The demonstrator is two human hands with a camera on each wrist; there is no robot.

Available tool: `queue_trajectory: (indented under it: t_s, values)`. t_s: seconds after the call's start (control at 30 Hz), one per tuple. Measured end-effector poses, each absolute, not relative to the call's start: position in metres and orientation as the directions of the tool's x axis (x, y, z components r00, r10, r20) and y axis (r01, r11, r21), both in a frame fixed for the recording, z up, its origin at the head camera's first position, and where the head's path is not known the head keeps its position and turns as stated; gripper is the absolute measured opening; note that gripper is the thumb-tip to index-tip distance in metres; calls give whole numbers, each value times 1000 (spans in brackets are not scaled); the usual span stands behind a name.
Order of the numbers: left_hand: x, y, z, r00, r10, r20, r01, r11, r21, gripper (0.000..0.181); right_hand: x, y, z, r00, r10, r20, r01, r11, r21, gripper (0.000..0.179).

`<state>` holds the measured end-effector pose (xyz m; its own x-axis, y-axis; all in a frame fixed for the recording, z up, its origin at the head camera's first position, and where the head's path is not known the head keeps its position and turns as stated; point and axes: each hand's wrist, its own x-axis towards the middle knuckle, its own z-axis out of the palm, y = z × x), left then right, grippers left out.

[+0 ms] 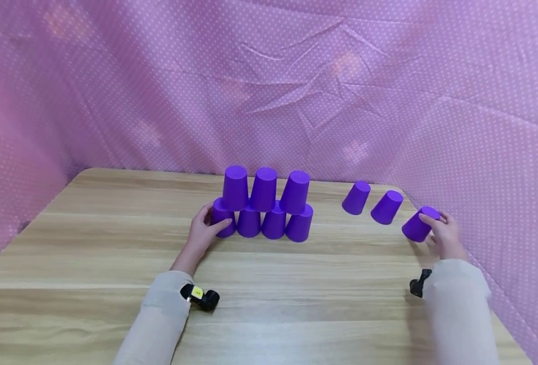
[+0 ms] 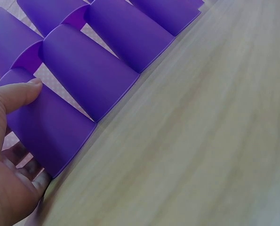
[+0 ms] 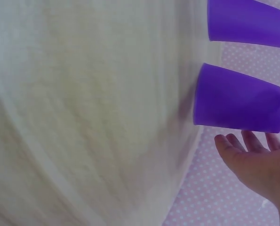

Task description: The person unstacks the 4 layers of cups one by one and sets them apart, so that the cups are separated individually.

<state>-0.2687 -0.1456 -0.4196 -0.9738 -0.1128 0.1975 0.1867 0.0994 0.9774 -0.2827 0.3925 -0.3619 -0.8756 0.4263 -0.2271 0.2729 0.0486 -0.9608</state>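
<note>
Ten purple cups [image 1: 266, 191], seven stacked

On the surface [image 1: 296, 289], four upturned cups [image 1: 248, 224] form a bottom row bearing three more cups [image 1: 235, 190]. The left hand [image 1: 202, 231] grips the leftmost bottom cup [image 1: 220, 215], thumb across its front. Well apart on the right, two cups [image 1: 387, 208] stand in a slanting line with an end cup [image 1: 415, 226], which the right hand [image 1: 448, 235] pinches between thumb and fingers.

There are ten purple cups [image 1: 263, 191]; two hands [image 1: 200, 233]; two sleeves [image 1: 152, 319]; one table [image 1: 305, 314].
</note>
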Motion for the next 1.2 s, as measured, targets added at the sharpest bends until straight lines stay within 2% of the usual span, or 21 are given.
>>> queue_trajectory:
  t_s: [0.27, 0.43, 0.57, 0.77, 0.93, 1.2]
  values:
    - [-268, -141, -423, -972, -113, 205, 196, 84, 977, 60, -278, 392, -347, -896, 416, -157, 213, 90, -973, 91]
    - [-267, -139, -423, -973, -119, 199, 189, 94, 978, 60, -275, 392, -337, -914, 398, -72, 167, 208, -964, 88]
    - [-266, -139, -422, -972, -131, 195, 183, 96, 978, 59, -272, 393, -328, -926, 373, -58, 165, 263, -950, 90]
    - [-265, -141, -420, -968, -130, 214, 203, 91, 975, 58, -271, 392, -314, -935, 348, -62, 170, 287, -943, 93]
    - [-265, -141, -421, -967, -137, 215, 203, 96, 974, 58, -273, 388, -304, -946, 323, -22, 123, 298, -947, 90]
    - [-262, -140, -418, -970, -133, 202, 191, 96, 977, 59, -273, 382, -294, -950, 310, -21, 120, 303, -945, 89]
